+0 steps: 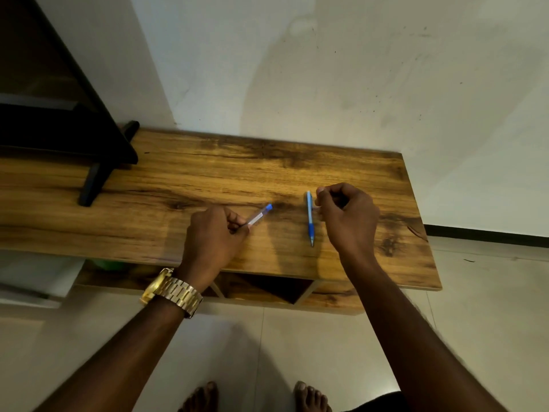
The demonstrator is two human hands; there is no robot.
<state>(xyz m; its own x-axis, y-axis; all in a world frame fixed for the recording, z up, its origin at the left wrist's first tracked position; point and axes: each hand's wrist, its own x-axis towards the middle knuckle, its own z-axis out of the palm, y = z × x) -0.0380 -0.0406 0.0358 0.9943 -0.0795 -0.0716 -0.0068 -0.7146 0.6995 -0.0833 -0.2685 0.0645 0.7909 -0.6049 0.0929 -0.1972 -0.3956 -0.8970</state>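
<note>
— Wooden cabinet top [178, 173] against a white wall [326, 69], pale tiled floor [490, 292] below. What's at the far left?

— A dark television [44, 120], with its black foot [92, 185] standing on the wood.

— And the next thing along?

— The left hand [211, 236], with a gold watch [172, 292] on the wrist. Its fingers are curled round a clear pen [258, 217], gripping the lower end. The blue-capped end sticks out up and to the right, low over the wood.

— Where's the other pen?

— The blue pen [310, 215] is just right of that cap, near the middle of the top. It points almost straight toward the person, tip nearest the front edge.

— Is it held?

— The right hand [347, 215] is curled tight, and its fingertips pinch the pen's upper half from the right. I can't tell whether the pen lies on the wood or is lifted off it.

— Anything lower down?

— Bare feet [312, 396] on the tiles.
</note>
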